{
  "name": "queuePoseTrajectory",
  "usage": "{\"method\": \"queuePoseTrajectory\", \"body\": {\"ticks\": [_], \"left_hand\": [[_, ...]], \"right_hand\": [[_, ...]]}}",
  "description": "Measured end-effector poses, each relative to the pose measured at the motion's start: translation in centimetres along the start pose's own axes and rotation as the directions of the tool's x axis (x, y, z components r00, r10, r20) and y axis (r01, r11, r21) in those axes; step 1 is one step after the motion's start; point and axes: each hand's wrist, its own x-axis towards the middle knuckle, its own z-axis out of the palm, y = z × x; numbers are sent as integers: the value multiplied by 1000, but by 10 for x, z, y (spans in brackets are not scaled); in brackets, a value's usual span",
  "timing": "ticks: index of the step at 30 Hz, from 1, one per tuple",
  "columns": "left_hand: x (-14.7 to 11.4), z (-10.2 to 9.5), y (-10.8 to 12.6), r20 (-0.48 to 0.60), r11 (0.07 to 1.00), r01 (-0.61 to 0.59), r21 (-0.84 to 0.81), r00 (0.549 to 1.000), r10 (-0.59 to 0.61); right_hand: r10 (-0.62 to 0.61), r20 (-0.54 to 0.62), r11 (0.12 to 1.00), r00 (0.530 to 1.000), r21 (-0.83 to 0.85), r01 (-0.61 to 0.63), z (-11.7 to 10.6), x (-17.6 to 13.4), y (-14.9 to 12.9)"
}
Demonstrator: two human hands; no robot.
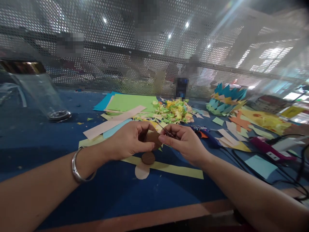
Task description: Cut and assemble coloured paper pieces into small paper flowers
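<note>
Pinpoint lights and streaky glare show through the perforated screen (pixel 96 64), brightest toward the right, with pixelated patches. The tabletop (pixel 108 196) lies dimmer — softly shadowed near its front edge — and wide-angle distortion slants the jar (pixel 40 93) at left.

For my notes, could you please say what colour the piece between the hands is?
The piece is brown, seen best in the head view.

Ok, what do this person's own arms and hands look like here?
The left hand and right hand are ungloved, with no sleeves in view. A shiny silver-coloured bangle circles the left wrist; nothing worn shows on the right one.
</note>
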Motion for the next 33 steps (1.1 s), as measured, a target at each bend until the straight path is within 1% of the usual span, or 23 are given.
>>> {"method": "queuePoseTrajectory", "body": {"ticks": [2, 3, 6, 8, 10, 12, 15, 20, 22, 26, 30, 33], "left_hand": [[0, 1, -1, 18, 999, -12, -32, 1000, 13], [0, 2, -1, 9, 998, -12, -54, 1000, 12], [2, 3, -3, -90, 994, -1, -113, 996, -9], [3, 3, -4, -142, 982, -19, -186, 990, -8], [4, 4, -6, -156, 961, -44, -272, 988, 1], [4, 6, -6, -163, 952, -54, -303, 987, 4], [2, 8, -4, -182, 967, -73, -244, 983, 28], [-2, 7, 1, -234, 993, -117, -24, 966, 108], [-2, 6, 1, -231, 991, -130, 30, 964, 134], [-2, 4, 0, -210, 985, -159, 70, 963, 170], [-2, 3, -1, -206, 983, -154, 98, 963, 171], [-2, 4, -1, -201, 984, -158, 88, 964, 173]], "right_hand": [[-3, 8, 1000, 1000, -15, 3, 0, 0, 0], [-6, 2, 1000, 1000, -17, 6, 0, 0, 0], [-6, -59, 999, 998, 38, 9, 0, -1, 1], [3, -109, 996, 994, 86, 7, 0, -1, 1], [2, -137, 995, 991, 100, 12, 0, 0, 2], [-9, -140, 995, 990, 97, 23, 1, 0, 2], [-21, -136, 995, 990, 95, 34, 1, 0, 1], [-4, -107, 986, 994, 167, 22, 1, -1, 0], [13, -97, 989, 995, 149, 1, 0, -1, 0], [30, -70, 997, 997, 73, -25, 0, -1, -1], [34, -49, 998, 998, 50, -32, 0, -2, -2], [35, -43, 998, 998, 45, -33, -1, -3, -2]]}}
